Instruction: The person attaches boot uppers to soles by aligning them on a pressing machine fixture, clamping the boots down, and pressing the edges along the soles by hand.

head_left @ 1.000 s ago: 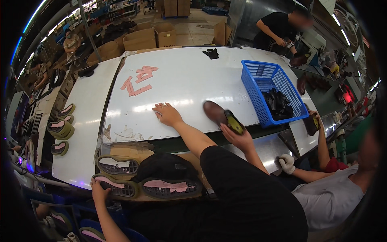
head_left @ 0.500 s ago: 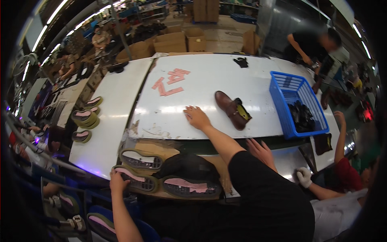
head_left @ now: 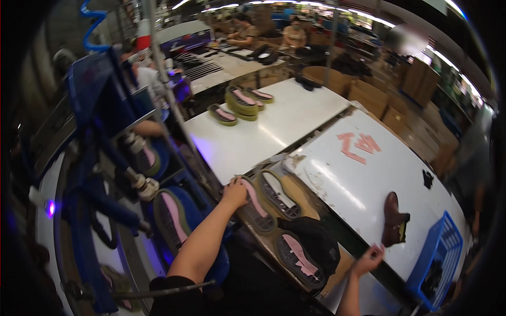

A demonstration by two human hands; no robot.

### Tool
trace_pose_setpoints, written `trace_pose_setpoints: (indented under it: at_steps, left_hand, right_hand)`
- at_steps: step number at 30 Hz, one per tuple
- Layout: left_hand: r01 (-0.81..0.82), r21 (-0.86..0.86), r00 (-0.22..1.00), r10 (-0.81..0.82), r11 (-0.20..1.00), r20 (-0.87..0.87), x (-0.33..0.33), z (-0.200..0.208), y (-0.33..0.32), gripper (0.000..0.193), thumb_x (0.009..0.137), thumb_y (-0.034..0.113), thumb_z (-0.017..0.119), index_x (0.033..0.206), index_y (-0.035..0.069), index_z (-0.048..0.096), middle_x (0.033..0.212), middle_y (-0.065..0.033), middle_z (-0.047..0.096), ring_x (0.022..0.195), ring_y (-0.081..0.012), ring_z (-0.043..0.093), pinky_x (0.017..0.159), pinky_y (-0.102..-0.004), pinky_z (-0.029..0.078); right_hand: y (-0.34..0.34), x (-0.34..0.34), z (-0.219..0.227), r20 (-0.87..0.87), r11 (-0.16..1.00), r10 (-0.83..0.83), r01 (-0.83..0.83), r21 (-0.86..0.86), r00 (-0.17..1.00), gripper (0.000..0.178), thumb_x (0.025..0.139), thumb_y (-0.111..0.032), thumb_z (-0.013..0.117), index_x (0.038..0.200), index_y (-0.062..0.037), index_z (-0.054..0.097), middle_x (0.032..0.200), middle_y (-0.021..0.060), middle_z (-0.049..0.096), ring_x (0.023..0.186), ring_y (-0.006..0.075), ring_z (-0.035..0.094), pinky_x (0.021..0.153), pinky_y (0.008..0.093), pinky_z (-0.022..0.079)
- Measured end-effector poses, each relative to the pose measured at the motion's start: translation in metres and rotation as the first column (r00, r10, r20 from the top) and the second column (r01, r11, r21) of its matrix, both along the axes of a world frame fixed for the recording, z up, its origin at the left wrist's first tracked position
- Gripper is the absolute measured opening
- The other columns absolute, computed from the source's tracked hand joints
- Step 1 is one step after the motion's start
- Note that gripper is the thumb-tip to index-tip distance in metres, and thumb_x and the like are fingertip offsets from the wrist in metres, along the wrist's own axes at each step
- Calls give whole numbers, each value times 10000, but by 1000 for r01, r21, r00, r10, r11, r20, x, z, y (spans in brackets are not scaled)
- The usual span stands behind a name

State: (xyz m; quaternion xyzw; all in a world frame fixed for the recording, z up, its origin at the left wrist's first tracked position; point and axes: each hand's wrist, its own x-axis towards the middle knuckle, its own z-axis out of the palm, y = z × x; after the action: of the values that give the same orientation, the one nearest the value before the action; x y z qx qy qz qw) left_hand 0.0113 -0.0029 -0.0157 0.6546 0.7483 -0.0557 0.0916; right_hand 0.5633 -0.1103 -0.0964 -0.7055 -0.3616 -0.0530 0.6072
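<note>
My left hand (head_left: 235, 193) grips the far end of an olive-edged shoe sole (head_left: 255, 206) with a pink strip down it. The sole lies on a cardboard-covered shelf (head_left: 311, 201). Beside it are another sole with a pale strip (head_left: 279, 194), a black cloth-like item (head_left: 314, 237) and a sole with torn pink pieces (head_left: 301, 261). My right hand (head_left: 369, 259) is over the white table's near edge, its fingers loosely bent and somewhat apart, nothing visible in them. Close to it, a brown ankle boot (head_left: 392, 217) lies on its side.
Pink strips (head_left: 359, 145) and a black scrap (head_left: 427, 179) lie on the white table (head_left: 337, 176). A blue crate (head_left: 441, 247) holds black items. More soles (head_left: 241, 101) stand on the left table. Blue machinery (head_left: 100, 174) with another sole (head_left: 171, 213) stands close at left.
The view has swung left and tilted. My right hand has left the tabletop beside the pink strips and drawn back to the near edge. My left hand stays on the same sole.
</note>
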Motion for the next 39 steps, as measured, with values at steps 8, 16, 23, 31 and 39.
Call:
trace_pose_setpoints:
  at_steps: [8, 16, 23, 31, 39]
  left_hand:
    - [-24, -73, 999, 22, 997, -25, 6, -1, 0, 783, 792, 356, 861, 1427, 18, 552, 1676, -195, 271, 1512, -429, 312, 1143, -583, 403]
    - [-69, -53, 996, 72, 996, 56, 10, 4, -4, 626, 856, 171, 739, 1443, 42, 564, 1690, -171, 262, 1526, -423, 299, 1117, -649, 380]
    - [-13, -46, 1000, 12, 999, -29, 9, -7, -3, 712, 826, 317, 813, 1432, 47, 554, 1662, -147, 324, 1468, -424, 389, 1037, -613, 471]
    - [-74, -81, 997, 72, 994, -27, 8, -14, 2, 613, 942, 221, 643, 1518, 82, 487, 1695, -94, 289, 1500, -429, 344, 1034, -641, 445]
    - [-37, -101, 999, 35, 994, -22, 13, -8, 1, 739, 833, 197, 765, 1498, 33, 490, 1693, -132, 271, 1475, -426, 382, 1006, -600, 498]
  right_hand:
    - [66, 141, 2, -31, 926, 323, -322, -195, 946, 622, 884, -263, 845, 1351, 70, 603, 1304, 159, 680, 1142, 254, 645, 1031, 370, 476]
    - [169, 17, 60, -123, 801, 594, -599, 1, 795, 430, 890, -203, 829, 1179, 87, 697, 1089, 128, 748, 949, 204, 682, 900, 341, 539]
    - [261, -269, 112, -54, 236, 970, -971, -29, 238, 446, 828, -158, 842, 1189, 62, 699, 1071, 123, 759, 958, 196, 706, 916, 348, 547]
    - [303, -544, 37, 12, 52, 999, -947, -317, 50, 575, 763, -381, 879, 1126, 33, 710, 998, 246, 751, 946, 405, 731, 855, 449, 562]
    - [279, -517, 46, 162, -65, 979, -941, -331, -125, 449, 918, -358, 762, 1173, 10, 737, 1105, 265, 733, 1050, 408, 719, 924, 434, 551]
